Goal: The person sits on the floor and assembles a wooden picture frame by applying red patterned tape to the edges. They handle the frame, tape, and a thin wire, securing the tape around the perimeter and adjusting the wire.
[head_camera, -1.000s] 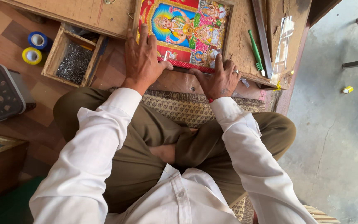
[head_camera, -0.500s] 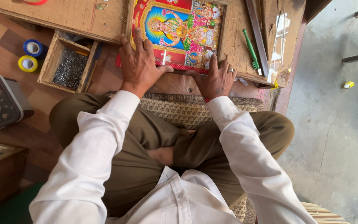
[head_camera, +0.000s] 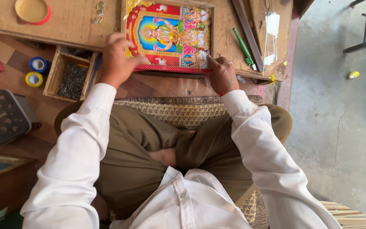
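Two bare hands, left hand (head_camera: 116,59) and right hand (head_camera: 222,74), are closed on the lower corners of a brightly coloured rectangular framed devotional print (head_camera: 170,38) lying on a worn wooden workboard (head_camera: 73,21), apparently being seated and squared, so even pressure seems needed next.

Glossy printed paper picture (head_camera: 170,36) is showing a smooth sheen. Workboard (head_camera: 70,21) beneath is presenting as bare, rough, matt wood. Open wooden box (head_camera: 51,74) is holding dull dark metal nails (head_camera: 70,80). Sleeves (head_camera: 81,148) are appearing as smooth white cloth. Screwdriver handle (head_camera: 243,46) is looking like green plastic.
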`<state>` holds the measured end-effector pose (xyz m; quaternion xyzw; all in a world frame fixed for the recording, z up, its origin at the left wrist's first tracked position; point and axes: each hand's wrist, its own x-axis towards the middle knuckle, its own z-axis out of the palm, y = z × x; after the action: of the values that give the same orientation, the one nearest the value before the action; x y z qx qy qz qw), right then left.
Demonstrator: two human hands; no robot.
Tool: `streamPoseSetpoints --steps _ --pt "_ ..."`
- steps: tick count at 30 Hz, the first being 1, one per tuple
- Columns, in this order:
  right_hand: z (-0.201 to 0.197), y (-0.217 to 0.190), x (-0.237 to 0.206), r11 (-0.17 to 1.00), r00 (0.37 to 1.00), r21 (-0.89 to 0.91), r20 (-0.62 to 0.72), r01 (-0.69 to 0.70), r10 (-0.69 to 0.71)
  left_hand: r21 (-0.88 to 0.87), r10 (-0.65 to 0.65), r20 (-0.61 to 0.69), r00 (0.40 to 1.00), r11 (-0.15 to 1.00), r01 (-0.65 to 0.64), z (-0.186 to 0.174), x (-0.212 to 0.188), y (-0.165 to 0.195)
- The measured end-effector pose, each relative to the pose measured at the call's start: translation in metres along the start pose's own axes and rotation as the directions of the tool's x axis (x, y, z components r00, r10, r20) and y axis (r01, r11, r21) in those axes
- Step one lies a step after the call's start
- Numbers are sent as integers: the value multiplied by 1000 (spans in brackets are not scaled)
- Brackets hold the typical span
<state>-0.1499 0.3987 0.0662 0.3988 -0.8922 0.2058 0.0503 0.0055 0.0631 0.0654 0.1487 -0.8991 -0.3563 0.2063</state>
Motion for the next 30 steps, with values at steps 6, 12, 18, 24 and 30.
streamPoseSetpoints --steps 6,12,18,24,30 --pt "-50 7 0 653 931 703 36 -281 362 -569 -524 176 833 636 521 -18 23 16" --pt "-68 -69 -23 -284 720 942 320 -176 616 -780 -410 566 715 13 625 -14 8 59" --pt "-37 -129 -19 -579 730 815 408 -22 548 -812 -474 551 687 -116 572 25 -50 106" --pt "-55 -105 -35 -412 688 908 350 -81 636 -756 -521 43 853 541 368 27 -92 147" --pt "-118 -95 -48 74 938 974 182 -212 295 0 261 -248 933 963 -270 -37 -56 182"
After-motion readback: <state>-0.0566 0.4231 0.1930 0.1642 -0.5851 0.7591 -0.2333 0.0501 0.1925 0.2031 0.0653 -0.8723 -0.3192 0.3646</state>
